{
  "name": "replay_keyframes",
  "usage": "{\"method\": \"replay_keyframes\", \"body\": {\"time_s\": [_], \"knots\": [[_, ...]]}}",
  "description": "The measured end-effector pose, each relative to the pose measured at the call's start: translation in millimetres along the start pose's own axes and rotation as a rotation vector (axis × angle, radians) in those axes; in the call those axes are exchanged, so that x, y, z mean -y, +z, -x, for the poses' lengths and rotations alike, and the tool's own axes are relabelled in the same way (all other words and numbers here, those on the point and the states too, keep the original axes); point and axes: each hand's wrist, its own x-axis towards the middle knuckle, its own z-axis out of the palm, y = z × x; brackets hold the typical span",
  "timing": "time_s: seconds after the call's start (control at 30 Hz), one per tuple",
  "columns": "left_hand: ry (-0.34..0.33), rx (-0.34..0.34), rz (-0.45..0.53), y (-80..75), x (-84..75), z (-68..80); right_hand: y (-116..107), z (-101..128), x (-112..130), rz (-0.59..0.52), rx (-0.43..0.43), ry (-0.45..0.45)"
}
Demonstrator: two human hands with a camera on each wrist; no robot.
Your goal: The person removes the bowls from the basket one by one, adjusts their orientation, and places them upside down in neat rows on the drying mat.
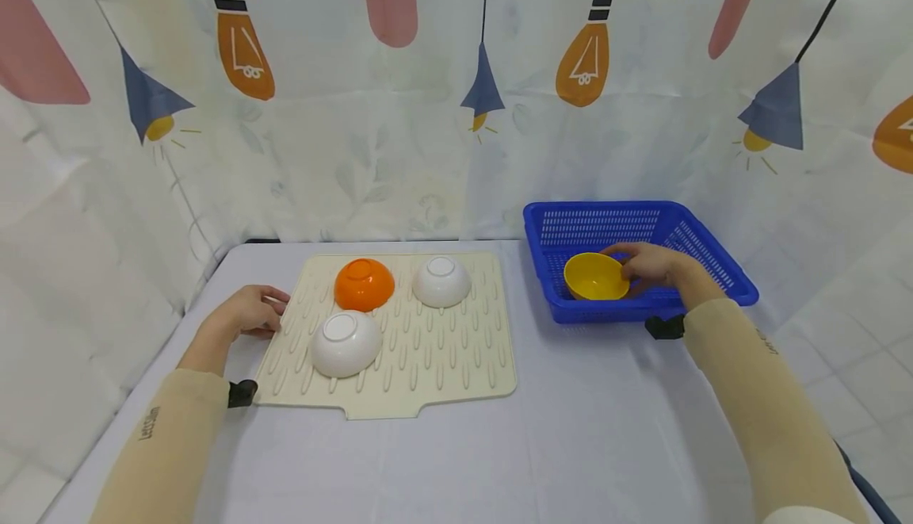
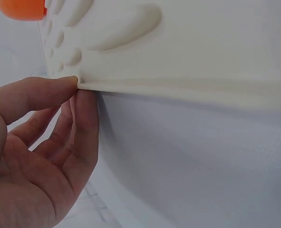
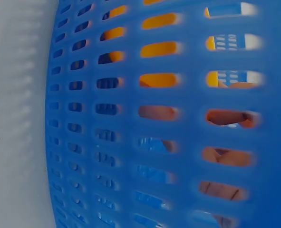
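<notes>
My left hand (image 1: 250, 311) pinches the left edge of a cream drying mat (image 1: 442, 349), thumb (image 2: 59, 90) on top and fingers under the rim in the left wrist view. Upside down on that mat sit an orange bowl (image 1: 364, 284), a white bowl (image 1: 441, 281) to its right and another white bowl (image 1: 345, 344) nearer me. Over at the right, my right hand (image 1: 647, 265) grips the right side of a yellow bowl (image 1: 596, 277), which faces upward inside a blue basket (image 1: 585, 314). In the right wrist view, the basket wall (image 3: 188, 97) partly hides fingers and bowl.
A white cloth covers the table (image 1: 456, 468), with the basket at its back right. Behind it hangs a patterned curtain (image 1: 321, 151). The mat's tab (image 1: 383, 411) points toward me.
</notes>
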Motion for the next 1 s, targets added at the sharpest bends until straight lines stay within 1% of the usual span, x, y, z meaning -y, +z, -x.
{"method": "replay_keyframes", "body": {"time_s": [0.27, 0.5, 0.63, 0.8, 1.0], "knots": [[0.021, -0.013, -0.007, 3.5, -2.0, 1.3, -1, 10, 6, -0.032, -0.054, -0.033], [0.023, -0.042, -0.035, 5.6, -2.4, 1.2, -2, 17, 15, -0.092, -0.091, -0.083], [0.042, -0.076, -0.079, 7.2, -3.4, 1.6, -1, 22, 22, -0.116, -0.093, -0.106], [0.077, -0.135, -0.132, 7.7, -6.9, 1.6, 2, 29, 33, -0.105, -0.103, -0.110], [0.104, -0.198, -0.177, 11.2, -18.8, 3.5, 7, 36, 45, -0.110, -0.099, -0.133]]}}
